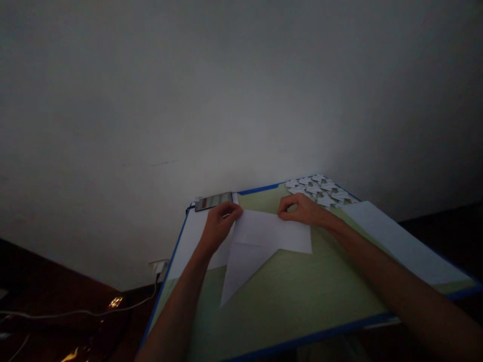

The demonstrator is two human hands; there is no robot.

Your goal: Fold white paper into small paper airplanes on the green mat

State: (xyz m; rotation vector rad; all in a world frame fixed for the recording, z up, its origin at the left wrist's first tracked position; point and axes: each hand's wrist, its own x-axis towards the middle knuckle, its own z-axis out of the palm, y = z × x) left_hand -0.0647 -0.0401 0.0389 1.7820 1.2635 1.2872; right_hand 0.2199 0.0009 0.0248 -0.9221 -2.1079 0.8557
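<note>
A folded sheet of white paper [256, 236] is held between my two hands above the green table top [302, 291]. One long pointed corner of it hangs toward the near left, and a shorter flap reaches to the right. My left hand [223, 221] pinches its upper left corner, fingers closed. Along the top edge, farther right, my right hand [298, 208] grips the paper between thumb and curled forefinger. A faint crease crosses the sheet near its middle.
Several small folded paper pieces [319, 188] lie at the far right corner. White paper [403, 244] covers the right side, and more white paper [188, 241] the left. A dark tablet-like device [213, 201] rests by the wall [241, 100]. A plug [158, 266] with a white cable is at left.
</note>
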